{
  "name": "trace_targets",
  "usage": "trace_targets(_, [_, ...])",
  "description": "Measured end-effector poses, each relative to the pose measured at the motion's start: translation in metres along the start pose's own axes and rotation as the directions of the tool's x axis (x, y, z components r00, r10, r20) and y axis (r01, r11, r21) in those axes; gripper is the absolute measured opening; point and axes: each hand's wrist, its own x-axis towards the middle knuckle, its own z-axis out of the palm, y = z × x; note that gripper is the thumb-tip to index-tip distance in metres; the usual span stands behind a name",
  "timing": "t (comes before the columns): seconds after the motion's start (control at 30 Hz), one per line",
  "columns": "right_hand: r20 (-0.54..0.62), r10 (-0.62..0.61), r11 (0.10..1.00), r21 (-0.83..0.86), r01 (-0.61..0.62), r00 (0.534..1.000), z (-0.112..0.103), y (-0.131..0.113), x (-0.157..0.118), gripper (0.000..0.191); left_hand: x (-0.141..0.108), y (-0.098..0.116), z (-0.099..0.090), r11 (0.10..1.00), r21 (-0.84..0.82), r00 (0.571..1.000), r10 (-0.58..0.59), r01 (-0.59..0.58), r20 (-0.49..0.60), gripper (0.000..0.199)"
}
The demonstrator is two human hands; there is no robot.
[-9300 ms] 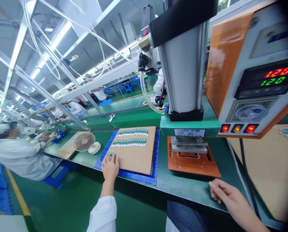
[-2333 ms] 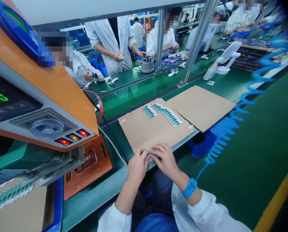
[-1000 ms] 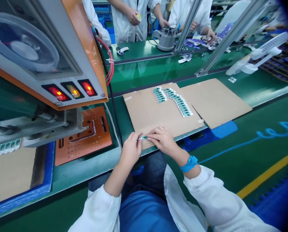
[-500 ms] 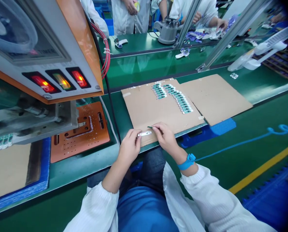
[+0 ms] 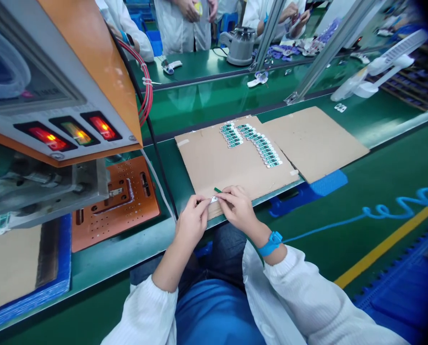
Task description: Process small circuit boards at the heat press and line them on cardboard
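My left hand (image 5: 192, 218) pinches a small white strip-shaped plate (image 5: 214, 199) over the near edge of a cardboard sheet (image 5: 214, 163). Close beside it, my right hand (image 5: 239, 209) has a thin green circuit board (image 5: 217, 190) between thumb and fingertips. The right fingers cover much of the white plate, so I cannot tell whether the two pieces touch. Farther up the same cardboard lie two groups of green-and-white assembled strips: a short column (image 5: 231, 135) and a longer slanting row (image 5: 266, 149). A blue wrist strap (image 5: 271, 243) circles my right wrist.
An orange-and-grey machine (image 5: 91, 72) with lit switches overhangs the left side, above an orange perforated plate (image 5: 116, 201). A second cardboard sheet (image 5: 318, 139) lies to the right, a white fan (image 5: 379, 72) beyond it. Co-workers (image 5: 183, 24) stand across the green bench.
My right hand has come left, bringing the green board to the white plate, which its fingers now partly cover. The whole view has shifted slightly.
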Motion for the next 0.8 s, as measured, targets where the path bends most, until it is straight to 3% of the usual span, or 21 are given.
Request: trace_targets(0.8, [-0.054, 0.038, 0.996, 0.080, -0.033, 0.998, 0.0007, 0.0011, -0.0010, 0.019, 0.0023, 0.0000, 0.0012, 0.999, 0.028, 0.999, 0.036, -0.035, -0.026, 0.022])
